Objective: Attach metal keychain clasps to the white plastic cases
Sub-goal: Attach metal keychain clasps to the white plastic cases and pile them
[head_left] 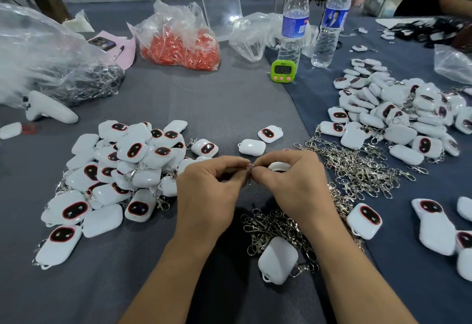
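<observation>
Clasp ring (249, 167): small metal loop pinched between the fingertips of both hands, well below the green timer (281, 71), toward the camera.
Left hand (212, 188): fingers curled, thumb and forefinger tips pressed together on the ring's left side.
Right hand (291, 183): fingertips pinch the ring's other side.
White case (279, 166): tucked behind the right hand's curled fingers — only its rim shows.
Loose clasps (357, 167): silvery tangled heap below and right of the timer, running under the right wrist.
Left heap of cases (122, 170): below and left of the timer — several carry clasps.
Right heap of cases (398, 114): right of the timer, slightly lower.
Water bottles (293, 22): two, upright, just behind the timer.
</observation>
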Motion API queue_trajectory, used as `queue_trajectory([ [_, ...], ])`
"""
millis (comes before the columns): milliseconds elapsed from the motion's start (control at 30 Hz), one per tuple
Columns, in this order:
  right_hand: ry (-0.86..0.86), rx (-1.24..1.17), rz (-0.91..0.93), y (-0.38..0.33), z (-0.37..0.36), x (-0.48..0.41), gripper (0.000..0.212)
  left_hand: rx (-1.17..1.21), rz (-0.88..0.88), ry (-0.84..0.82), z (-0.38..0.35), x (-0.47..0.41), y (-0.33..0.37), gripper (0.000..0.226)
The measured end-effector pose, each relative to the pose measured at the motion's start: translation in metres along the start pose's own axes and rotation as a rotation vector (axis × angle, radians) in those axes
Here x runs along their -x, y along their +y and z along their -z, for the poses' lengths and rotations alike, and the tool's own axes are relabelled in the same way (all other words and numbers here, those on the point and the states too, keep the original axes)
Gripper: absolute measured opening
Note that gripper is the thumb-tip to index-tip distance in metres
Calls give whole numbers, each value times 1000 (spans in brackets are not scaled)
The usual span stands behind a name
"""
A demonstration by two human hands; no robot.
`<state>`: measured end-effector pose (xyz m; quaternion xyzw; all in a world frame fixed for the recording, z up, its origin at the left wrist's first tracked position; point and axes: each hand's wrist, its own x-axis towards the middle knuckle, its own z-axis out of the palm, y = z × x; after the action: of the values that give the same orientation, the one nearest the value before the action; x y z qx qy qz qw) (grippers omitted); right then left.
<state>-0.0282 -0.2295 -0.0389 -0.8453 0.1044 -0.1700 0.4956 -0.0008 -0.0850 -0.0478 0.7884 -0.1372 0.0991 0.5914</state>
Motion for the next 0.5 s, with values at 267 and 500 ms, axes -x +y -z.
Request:
queue_trajectory([
  [267,7,-60,-20,1,-1,1,6,-126,-17,-12,0,0,-1,23],
  [500,73,216,136,1,0,6,9,-312,-109,40,-1,4,-2,13],
])
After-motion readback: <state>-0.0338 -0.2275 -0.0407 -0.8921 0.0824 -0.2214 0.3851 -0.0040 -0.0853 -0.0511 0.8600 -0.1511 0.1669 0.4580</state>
